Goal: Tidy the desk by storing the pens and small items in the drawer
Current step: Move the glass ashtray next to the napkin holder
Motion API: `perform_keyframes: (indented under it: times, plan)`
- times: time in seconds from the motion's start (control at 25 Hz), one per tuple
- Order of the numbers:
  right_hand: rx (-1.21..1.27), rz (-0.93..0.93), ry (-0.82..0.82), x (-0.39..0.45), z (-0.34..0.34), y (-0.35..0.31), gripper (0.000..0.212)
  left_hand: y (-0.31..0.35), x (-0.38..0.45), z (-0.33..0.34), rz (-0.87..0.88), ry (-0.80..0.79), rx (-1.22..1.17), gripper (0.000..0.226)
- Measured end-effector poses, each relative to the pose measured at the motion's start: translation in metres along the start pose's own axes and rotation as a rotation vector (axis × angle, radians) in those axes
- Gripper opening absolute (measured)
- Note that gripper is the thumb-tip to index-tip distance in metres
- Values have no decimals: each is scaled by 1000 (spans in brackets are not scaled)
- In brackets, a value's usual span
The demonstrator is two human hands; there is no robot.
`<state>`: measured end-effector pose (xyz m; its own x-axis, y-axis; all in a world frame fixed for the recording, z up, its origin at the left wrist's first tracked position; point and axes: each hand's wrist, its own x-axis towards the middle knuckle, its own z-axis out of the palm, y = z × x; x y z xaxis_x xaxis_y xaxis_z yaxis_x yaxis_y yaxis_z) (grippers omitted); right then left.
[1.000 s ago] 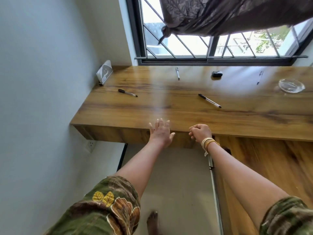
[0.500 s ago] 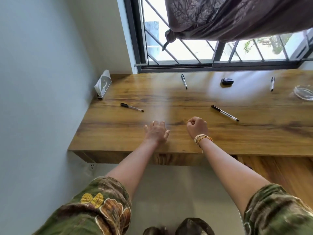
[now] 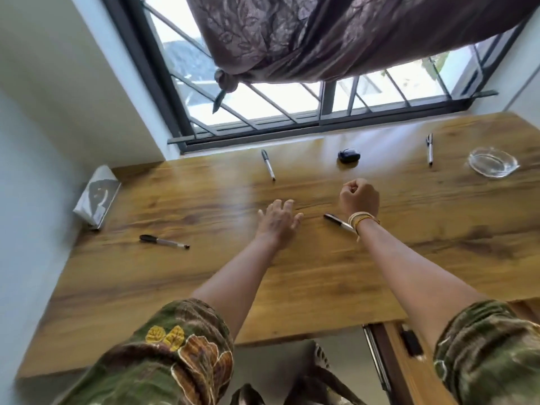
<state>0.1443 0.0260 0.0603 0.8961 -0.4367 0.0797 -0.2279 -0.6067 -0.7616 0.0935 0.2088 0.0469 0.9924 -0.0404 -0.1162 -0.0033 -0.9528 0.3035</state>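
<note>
Several black-capped pens lie on the wooden desk (image 3: 292,287): one at the left (image 3: 163,242), one near the window (image 3: 268,164), one at the far right (image 3: 429,149), and one (image 3: 336,222) partly hidden under my right wrist. A small black item (image 3: 348,155) sits by the window. My left hand (image 3: 279,222) is over the desk's middle with fingers spread and straight. My right hand (image 3: 359,198) hovers with fingers curled into a fist, holding nothing visible. The drawer front with a black handle (image 3: 410,343) shows below the desk edge at the right.
A clear glass dish (image 3: 492,162) stands at the far right. A folded white card (image 3: 98,197) leans against the left wall. A knotted curtain (image 3: 321,39) hangs over the barred window behind the desk.
Both hands have moved from the desk's front edge forward over the desk. My view has moved closer over the desk. The right wrist now covers part of the middle pen.
</note>
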Motion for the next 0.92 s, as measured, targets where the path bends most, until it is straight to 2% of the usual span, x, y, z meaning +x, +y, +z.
perform_keyframes:
  times: [0.16,0.28,0.36,0.48,0.64,0.8,0.92]
  plan:
    - [-118,106,7,64,-16,28,30,48,59,-2,35,-77,-48,58]
    - [-127,221,121,106,-33,53,39,88,101,8,50,-258,-16,63]
    - [-57,301,240,127,-48,64,43,115,122,16,67,-361,57,67]
    - [143,550,391,165,-70,77,53,145,143,26,41,-458,150,84]
    - [319,778,455,213,-89,99,78,156,164,32,-13,-542,194,109]
    - [397,841,656,250,-100,102,74,161,176,34,-73,-618,222,116]
    - [563,956,685,256,-106,102,64,168,179,31,-104,-656,252,117]
